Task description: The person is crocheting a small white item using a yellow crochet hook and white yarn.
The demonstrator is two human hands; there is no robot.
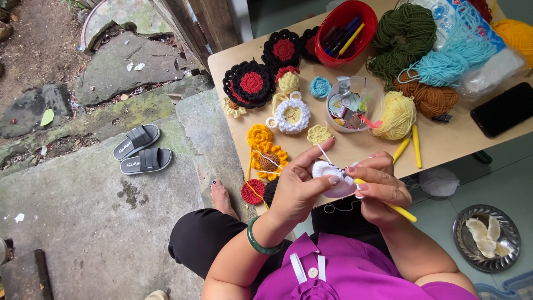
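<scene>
1. Left hand [300,186]: fingers closed in a pinch on the small white crochet piece [333,176]; index finger raised with white yarn [323,154] running over it, likely for tension.
2. Right hand [380,186]: fingers curled shut around the yellow crochet hook [397,209], tip buried in the white piece, handle sticking out past the palm toward the person's body.
3. The white piece sits in the air between both hands, just off the desk's near edge, above the lap. Close to the body, probably for control and sight.
4. Desk [444,145] near edge: spare yellow hooks [415,145] beside a pale yellow yarn ball [395,115], within reach of the right hand.
5. Desk left edge: finished crochet flowers [251,83] in black-red, orange, white, laid flat in a cluster, clear of the working zone.
6. Far side: red basket with pens [345,32], green yarn [404,34], light-blue yarn [456,55]. Clear tub of notions [351,103] mid-desk.
7. Right edge: black phone [504,109]. Floor: metal plate of fruit slices [487,236], grey sandals [139,150] well apart.
</scene>
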